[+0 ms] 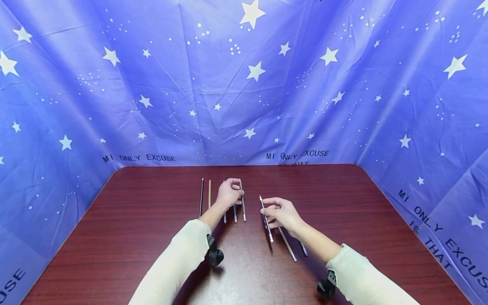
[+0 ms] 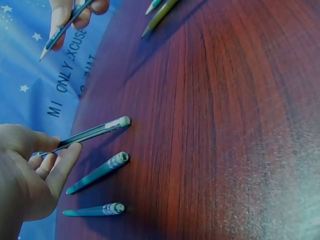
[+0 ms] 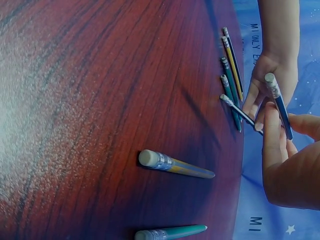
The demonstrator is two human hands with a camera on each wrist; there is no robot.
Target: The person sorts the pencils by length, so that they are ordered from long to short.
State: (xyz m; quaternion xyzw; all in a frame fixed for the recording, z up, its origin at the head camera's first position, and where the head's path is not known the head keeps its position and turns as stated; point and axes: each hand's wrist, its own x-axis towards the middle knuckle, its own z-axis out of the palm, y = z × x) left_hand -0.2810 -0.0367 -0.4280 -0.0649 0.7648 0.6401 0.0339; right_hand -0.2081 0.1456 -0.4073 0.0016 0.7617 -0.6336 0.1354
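Observation:
My left hand pinches a dark pencil between thumb and fingers, its white eraser end close over the table. Beside it in the left wrist view lie two green pencils, erasers toward me. To the right, my right hand pinches another dark pencil, raised above the tabletop with its sharpened tip pointing away. Under that hand lie a yellow pencil and a green pencil. My left forearm partly covers the pencils in the left row.
Left of my left hand lie a black pencil and a yellow one, roughly parallel. The dark red wooden table ends at a blue star-patterned curtain behind and at both sides.

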